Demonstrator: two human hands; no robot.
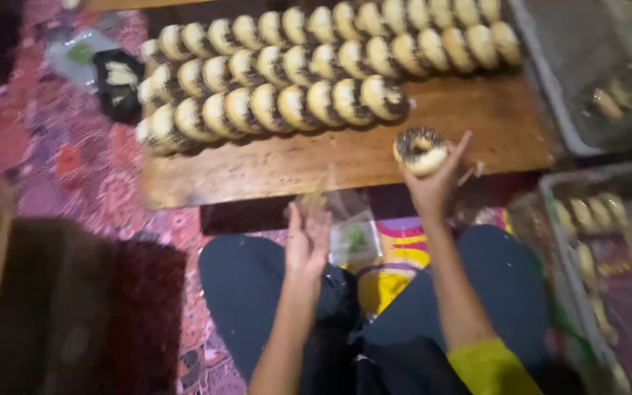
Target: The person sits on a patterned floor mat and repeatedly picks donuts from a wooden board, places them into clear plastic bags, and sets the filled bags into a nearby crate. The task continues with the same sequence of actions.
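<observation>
My right hand [433,186] holds a doughnut [420,150] with dark sprinkled topping, raised above the front edge of a low wooden table [345,157]. My left hand [307,238] is below the table edge, fingers on a clear plastic bag [349,230] that is blurred. Several rows of similar topped doughnuts [279,73] stand on edge across the back of the table. My legs in dark trousers are crossed under the hands.
Grey plastic trays [587,95] with more doughnuts sit at the right, one further [594,241] by my knee. A black bag [117,80] and clear wrappers lie on a patterned red mat [60,161] at left. A dark shape [74,307] fills the lower left.
</observation>
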